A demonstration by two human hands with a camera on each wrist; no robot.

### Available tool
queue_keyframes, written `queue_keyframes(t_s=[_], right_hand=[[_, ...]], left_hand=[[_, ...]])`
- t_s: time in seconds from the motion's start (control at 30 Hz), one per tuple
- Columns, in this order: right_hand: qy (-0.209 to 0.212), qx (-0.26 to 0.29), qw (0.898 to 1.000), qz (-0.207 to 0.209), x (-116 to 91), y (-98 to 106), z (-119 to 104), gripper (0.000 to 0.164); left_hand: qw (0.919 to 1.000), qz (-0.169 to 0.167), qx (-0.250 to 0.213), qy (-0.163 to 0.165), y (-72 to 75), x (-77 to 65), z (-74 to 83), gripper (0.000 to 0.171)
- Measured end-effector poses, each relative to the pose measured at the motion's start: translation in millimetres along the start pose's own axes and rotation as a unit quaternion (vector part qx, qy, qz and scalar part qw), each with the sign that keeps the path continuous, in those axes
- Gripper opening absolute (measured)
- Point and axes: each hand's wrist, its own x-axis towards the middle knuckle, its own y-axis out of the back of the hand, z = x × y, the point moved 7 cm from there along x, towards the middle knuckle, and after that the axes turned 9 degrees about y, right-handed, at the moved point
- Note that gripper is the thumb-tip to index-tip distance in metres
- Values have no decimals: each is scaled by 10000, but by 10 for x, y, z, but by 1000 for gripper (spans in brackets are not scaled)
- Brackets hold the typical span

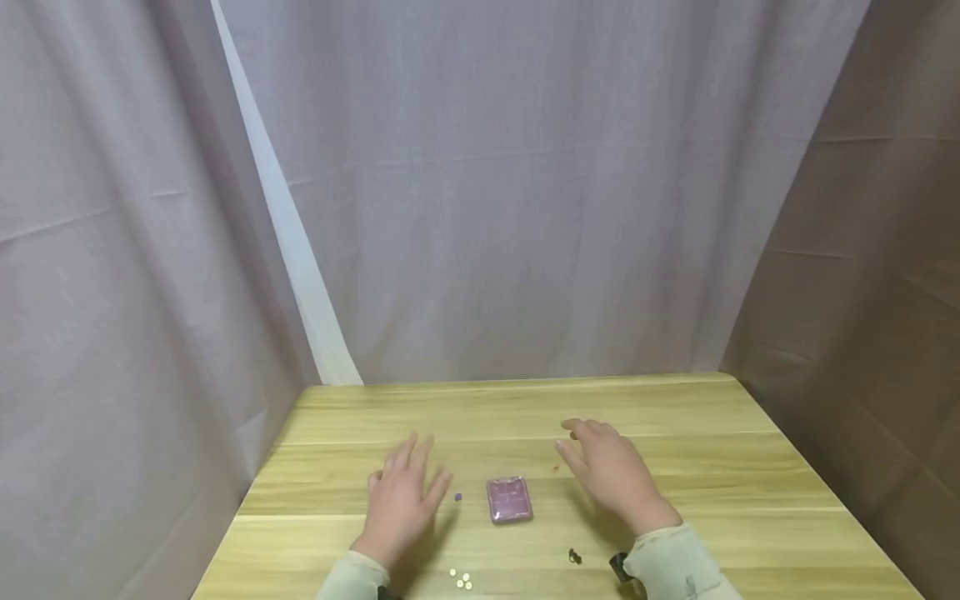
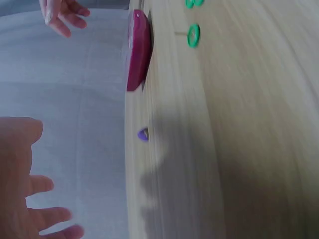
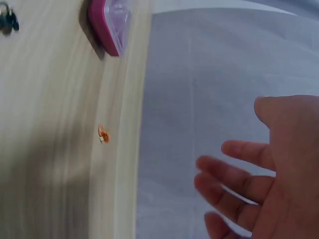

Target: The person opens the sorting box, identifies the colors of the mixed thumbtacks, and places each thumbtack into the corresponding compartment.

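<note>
A small pink box (image 1: 509, 500) with a clear top and inner dividers lies on the table between the two hands. To its left, above the wood, my left hand (image 1: 401, 500) holds nothing, its fingers spread. A tiny purple piece (image 1: 458, 497) sits between that hand and the box; the left wrist view shows the purple piece (image 2: 143, 134) as rounded. My right hand (image 1: 611, 475) hovers right of the box, empty, fingers loosely bent. Near its thumb is a tiny orange piece (image 1: 556, 468), and the right wrist view shows the orange piece (image 3: 103, 134) with a pale spot.
Several small round pieces (image 1: 461, 578) lie near the front of the table, and look like green rings (image 2: 193, 35) in the left wrist view. A small dark cluster (image 1: 574, 556) lies in front of the right hand. Grey curtains (image 1: 525, 208) hang behind the wooden table (image 1: 675, 408).
</note>
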Motion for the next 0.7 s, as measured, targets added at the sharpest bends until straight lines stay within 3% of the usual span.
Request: queue_keyframes(t_s=[0.13,0.37,0.7], right_hand=[[64,404,9991,-112,26,-89,-103,50],[601,662,9949,-472,7,-350,-254,52],[985,691,9891,-850,-26,-545,-271,66]], left_hand=[[9993,-251,-95,-244,-95,-8,127,81],[9851,-1486,-816,-273,-440,-85,369,95],[9781,-1774,-995,-451,-613,-83,511,100]])
